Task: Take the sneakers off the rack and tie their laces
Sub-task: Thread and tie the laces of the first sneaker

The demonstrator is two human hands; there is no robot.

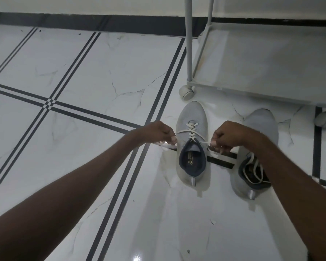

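Observation:
Two grey sneakers with white laces stand on the floor, toes pointing away from me. The left sneaker (pixel 192 117) sits between my hands. My left hand (pixel 161 133) pinches one lace end out to the left of it. My right hand (pixel 229 135) pinches the other lace end out to the right. The laces (pixel 191 131) cross over the tongue and are drawn apart. The right sneaker (pixel 262 123) stands beside it, partly hidden by my right forearm; its loose laces (pixel 252 169) lie over its opening.
A pale rack on castor wheels (pixel 186 92) stands just beyond the sneakers, its low shelf (pixel 262 59) bare and its upright posts (pixel 189 34) rising at the left corner. White marble tile floor (pixel 94 76) with dark stripes spreads to the left; a dark skirting runs along the wall.

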